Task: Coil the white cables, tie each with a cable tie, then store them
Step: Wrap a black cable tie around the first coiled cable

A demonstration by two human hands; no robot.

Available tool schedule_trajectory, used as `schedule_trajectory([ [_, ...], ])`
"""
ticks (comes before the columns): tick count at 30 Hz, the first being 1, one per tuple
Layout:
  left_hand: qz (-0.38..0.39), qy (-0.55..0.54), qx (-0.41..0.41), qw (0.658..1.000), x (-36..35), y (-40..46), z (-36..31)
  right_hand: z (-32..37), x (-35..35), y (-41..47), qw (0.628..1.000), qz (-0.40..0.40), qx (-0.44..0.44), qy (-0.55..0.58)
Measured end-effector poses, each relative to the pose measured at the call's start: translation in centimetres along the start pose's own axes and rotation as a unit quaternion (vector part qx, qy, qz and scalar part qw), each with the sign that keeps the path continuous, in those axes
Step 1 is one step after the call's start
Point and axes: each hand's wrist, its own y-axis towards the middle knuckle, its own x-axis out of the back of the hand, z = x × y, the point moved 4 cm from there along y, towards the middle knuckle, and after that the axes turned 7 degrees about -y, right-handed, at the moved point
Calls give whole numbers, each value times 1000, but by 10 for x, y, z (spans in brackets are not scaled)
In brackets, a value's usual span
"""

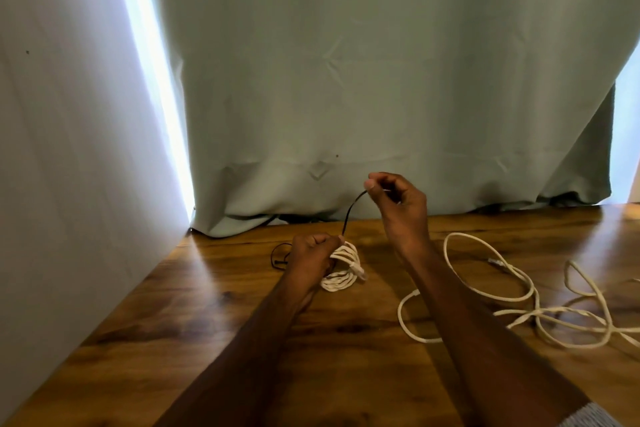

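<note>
My left hand (311, 258) grips a coiled white cable (343, 270) just above the wooden table (242, 340). A thin black cable tie (350, 210) rises from the coil. My right hand (398, 204) pinches the tie's upper end between thumb and fingers, held higher than the coil. To the right, loose white cables (519, 298) lie uncoiled in big loops on the table, with a plug end (497, 262) showing.
Another black tie (278, 255) lies on the table just left of my left hand. A pale green curtain (381, 80) hangs along the table's far edge. A white wall (69, 149) borders the table on the left.
</note>
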Motion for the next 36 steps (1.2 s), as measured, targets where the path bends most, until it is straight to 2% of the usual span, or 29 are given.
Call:
schedule_trajectory([
  [3, -3, -46, 8, 999, 0, -5, -8, -8, -14, -6, 992, 129, 2, 1],
  [6, -11, -67, 6, 998, 0, -6, -10, -28, -22, -12, 964, 260, -52, 19],
  [8, -24, -70, 4, 997, 1, -4, -10, -35, -24, -17, 950, 306, -66, -10],
  [12, -24, -66, 7, 998, 0, -3, -8, -38, -32, -17, 963, 266, -25, -24],
  [17, -22, -25, -1, 999, -1, -1, -3, -41, -34, -10, 978, 165, 43, -119],
  [21, 3, 17, -16, 1000, -3, -1, 0, -30, -27, -4, 986, 134, 54, -80],
  [26, -11, 27, -3, 1000, -1, 3, 2, -23, -28, -7, 973, 178, 112, -98],
  [31, -26, 5, 70, 997, 8, 4, 4, -22, -34, -19, 922, 314, 176, -142],
  [36, -33, -11, 105, 994, 23, 7, 2, -23, -39, -23, 893, 359, 187, -196],
])
